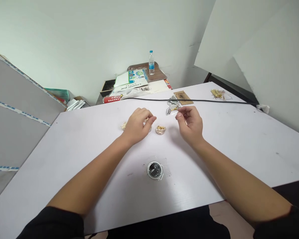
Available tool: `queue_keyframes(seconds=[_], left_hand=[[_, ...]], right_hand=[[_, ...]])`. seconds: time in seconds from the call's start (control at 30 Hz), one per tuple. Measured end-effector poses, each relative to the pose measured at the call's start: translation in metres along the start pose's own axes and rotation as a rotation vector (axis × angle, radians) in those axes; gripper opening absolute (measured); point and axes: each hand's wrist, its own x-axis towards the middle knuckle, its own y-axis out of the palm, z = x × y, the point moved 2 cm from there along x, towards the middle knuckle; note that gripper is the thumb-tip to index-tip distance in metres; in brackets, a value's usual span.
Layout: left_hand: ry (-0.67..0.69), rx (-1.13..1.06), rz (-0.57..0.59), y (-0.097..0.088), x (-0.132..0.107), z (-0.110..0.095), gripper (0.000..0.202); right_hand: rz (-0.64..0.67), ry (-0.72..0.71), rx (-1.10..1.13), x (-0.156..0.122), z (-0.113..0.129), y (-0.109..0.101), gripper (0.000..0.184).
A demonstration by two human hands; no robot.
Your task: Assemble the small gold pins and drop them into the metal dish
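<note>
My left hand (pixel 137 125) is bent over a small clear cup (pixel 147 123), mostly hidden beneath it, with thumb and fingers drawn together. To its right sits a clear cup of small gold pieces (pixel 160 128). Gold pin-like pieces (pixel 124 125) show at the left edge of the same hand. My right hand (pixel 190 125) is closed in a pinch, thumb against fingertips, beside a clear plastic bag (pixel 172 108) with gold and grey bits. What either hand holds is too small or hidden to make out.
A round cable hole (pixel 154 170) with a pale ring lies in the white table (pixel 119 186). A black cable (pixel 209 101) crosses the far side, over a brown card (pixel 183 97). Gold pieces (pixel 218 94) lie far right. A water bottle (pixel 151 63) stands behind.
</note>
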Motion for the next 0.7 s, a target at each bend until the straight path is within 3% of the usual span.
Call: queue_keyframes(seconds=[0.2,0.37,0.53,0.7], left_hand=[[0.164,0.291,0.322,0.013,0.032,-0.001,0.016],[0.233,0.291,0.452,0.028,0.038,0.001,0.007],[0.215,0.236,0.428,0.029,0.039,0.010,0.009],[0.139,0.167,0.276,0.003,0.037,0.027,0.012]], right_hand=[[0.039,-0.013,-0.118,0.002,0.001,0.001,0.008],[0.068,-0.016,-0.122,-0.002,0.001,0.004,0.007],[0.094,-0.007,-0.114,-0.005,0.000,0.007,0.005],[0.112,-0.021,-0.129,-0.006,-0.001,0.008,0.005]])
